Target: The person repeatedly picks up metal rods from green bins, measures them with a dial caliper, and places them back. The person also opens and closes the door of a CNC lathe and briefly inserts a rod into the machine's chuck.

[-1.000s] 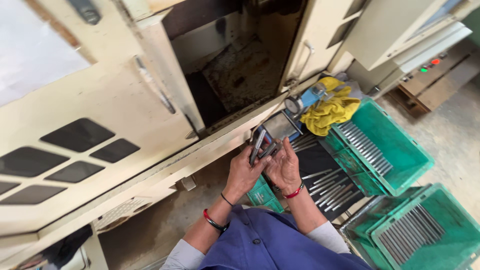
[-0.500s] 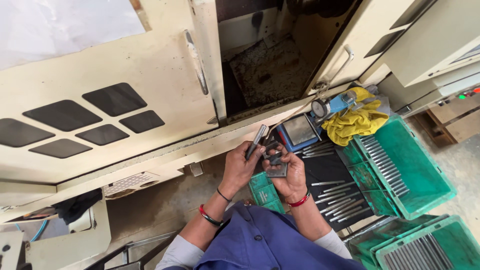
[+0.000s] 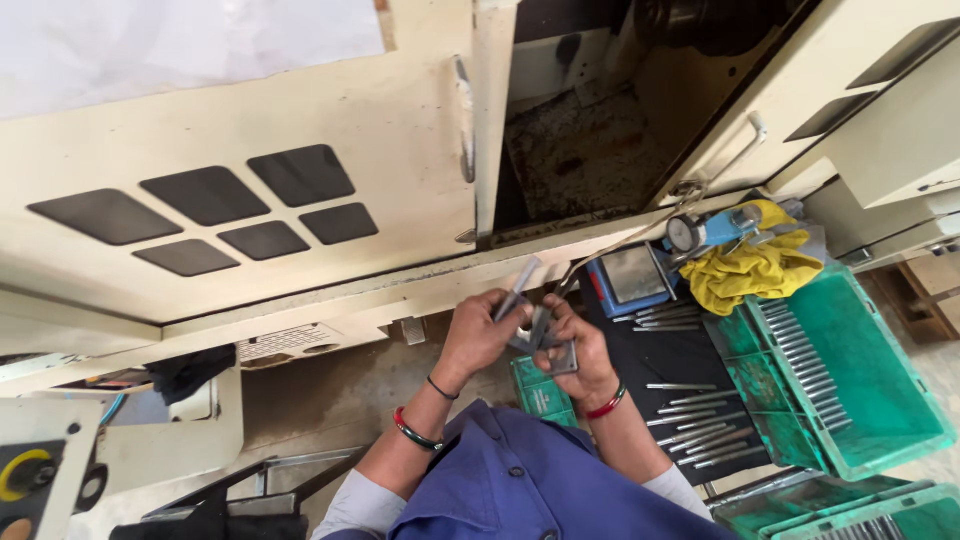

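the big cream metal machine housing (image 3: 250, 130) with dark panel insets stands beyond the grip, its door open on a grimy chamber; to the right of the grip a green plastic crate (image 3: 880, 400) holds a row of thin rods, more rods lie loose on a black mat (image 3: 680, 360), and a crumpled yellow cloth (image 3: 750, 270) rests above them; a blue-framed square gauge (image 3: 632, 280) sits just right of the hands; the left hand (image 3: 480, 335) grasps a slim grey metal rod (image 3: 517, 290), tip up; the right hand (image 3: 580, 350) clasps a flat grey metal gauge block (image 3: 550, 345) against it; checking looks underway, many rods left; no labels are legible.
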